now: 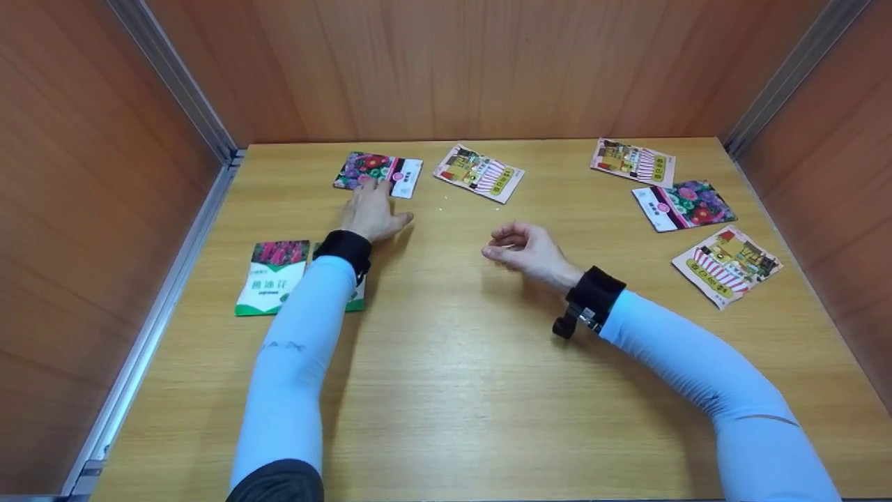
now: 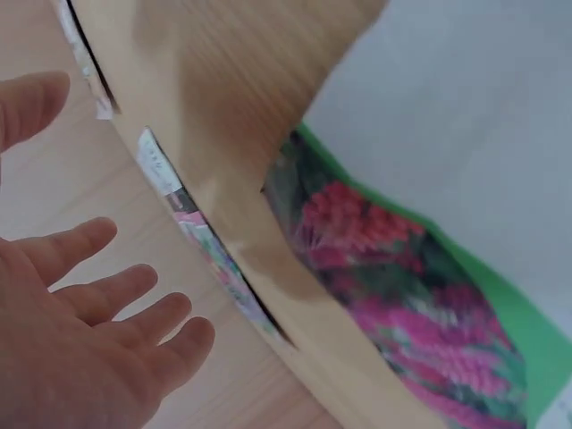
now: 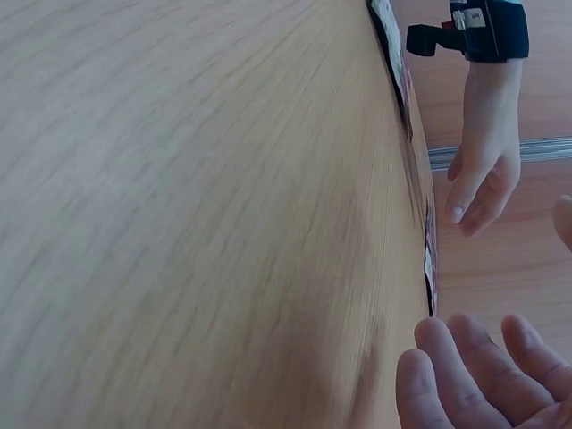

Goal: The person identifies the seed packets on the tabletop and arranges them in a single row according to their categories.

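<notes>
My left hand [image 1: 373, 211] reaches over the near edge of a floral packet [image 1: 407, 180] with purple and red blossoms, at the back left of the table. Its fingers are fairly straight and its thumb points right; in the left wrist view the hand [image 2: 98, 331] shows spread fingers with nothing between them. Just right of it lies a yellow packet [image 1: 479, 173] with pink stripes. My right hand [image 1: 526, 252] hovers above the middle of the table, fingers loosely bent and holding nothing. Under my left forearm, green and white packets [image 1: 272, 279] with pink flowers are partly hidden.
On the right side lie a striped yellow packet [image 1: 633, 162], a floral packet [image 1: 685, 206] touching its near edge, and another striped packet [image 1: 727, 267] closer to me. Wooden panels [image 1: 446, 70] wall the table [image 1: 446, 404] at back and sides, with metal corner posts [image 1: 188, 77].
</notes>
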The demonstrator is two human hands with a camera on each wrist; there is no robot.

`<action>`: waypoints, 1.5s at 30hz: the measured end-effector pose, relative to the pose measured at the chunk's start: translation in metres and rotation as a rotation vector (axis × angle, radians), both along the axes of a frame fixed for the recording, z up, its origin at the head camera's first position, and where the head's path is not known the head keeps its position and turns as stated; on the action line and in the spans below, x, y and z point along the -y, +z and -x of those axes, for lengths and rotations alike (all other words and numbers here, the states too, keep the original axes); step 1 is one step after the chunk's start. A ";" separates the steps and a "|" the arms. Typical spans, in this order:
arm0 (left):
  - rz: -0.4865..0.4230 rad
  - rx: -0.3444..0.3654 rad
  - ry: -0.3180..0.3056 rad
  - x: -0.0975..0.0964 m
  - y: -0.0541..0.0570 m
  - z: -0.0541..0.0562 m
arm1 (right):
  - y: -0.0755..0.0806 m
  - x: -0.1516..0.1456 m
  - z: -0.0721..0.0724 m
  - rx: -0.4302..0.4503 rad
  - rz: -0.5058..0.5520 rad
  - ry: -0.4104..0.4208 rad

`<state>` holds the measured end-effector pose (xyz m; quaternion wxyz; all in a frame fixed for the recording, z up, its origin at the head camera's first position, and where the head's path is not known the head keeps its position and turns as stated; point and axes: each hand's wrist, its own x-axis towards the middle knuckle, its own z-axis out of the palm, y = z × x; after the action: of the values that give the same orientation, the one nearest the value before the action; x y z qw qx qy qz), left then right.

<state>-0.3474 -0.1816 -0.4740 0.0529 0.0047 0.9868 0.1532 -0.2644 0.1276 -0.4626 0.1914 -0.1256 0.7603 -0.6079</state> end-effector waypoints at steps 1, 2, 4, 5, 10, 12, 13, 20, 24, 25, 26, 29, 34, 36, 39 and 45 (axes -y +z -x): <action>-0.003 0.017 0.002 -0.002 -0.002 0.003 | -0.002 0.000 0.001 -0.008 -0.006 -0.004; -0.002 0.032 0.003 -0.005 -0.004 0.006 | -0.005 0.000 0.003 -0.019 -0.013 -0.009; 0.007 0.053 0.000 -0.010 -0.006 0.010 | -0.010 0.000 0.007 -0.049 -0.022 -0.017; 0.011 0.059 -0.005 -0.012 -0.007 0.013 | -0.013 0.000 0.009 -0.066 -0.023 -0.019; 0.045 0.106 -0.001 -0.023 -0.009 0.021 | -0.010 0.002 0.007 -0.111 -0.029 -0.007; 0.048 0.133 0.014 -0.025 -0.009 0.023 | -0.010 0.003 0.006 -0.132 -0.057 -0.006; 0.053 0.138 0.013 -0.026 -0.010 0.023 | -0.011 0.004 0.006 -0.146 -0.074 -0.005; 0.110 0.192 -0.045 -0.031 -0.010 0.027 | -0.021 0.006 0.011 -0.244 -0.170 -0.020; 0.133 0.247 -0.069 -0.033 -0.008 0.028 | -0.019 0.008 0.013 -0.278 -0.233 -0.024; 0.134 0.262 -0.071 -0.033 -0.008 0.029 | -0.019 0.009 0.014 -0.282 -0.243 -0.022; 0.140 0.274 -0.078 -0.033 -0.008 0.029 | -0.018 0.010 0.015 -0.282 -0.252 -0.019; 0.145 0.291 -0.076 -0.033 -0.007 0.028 | -0.017 0.013 0.019 -0.278 -0.266 -0.020; 0.173 0.257 -0.123 -0.035 -0.004 0.025 | -0.016 0.015 0.024 -0.278 -0.269 -0.048; 0.206 0.230 -0.167 -0.037 -0.002 0.023 | -0.016 0.015 0.025 -0.292 -0.268 -0.054; 0.236 0.201 -0.216 -0.040 0.003 0.018 | -0.018 0.015 0.027 -0.306 -0.265 -0.042; 0.251 0.216 -0.287 -0.049 0.013 0.007 | -0.021 0.013 0.031 -0.279 -0.250 -0.029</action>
<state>-0.3539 -0.1327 -0.4605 0.1795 0.1220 0.9760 0.0196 -0.2955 0.1148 -0.4833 0.0894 -0.1729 0.8508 -0.4881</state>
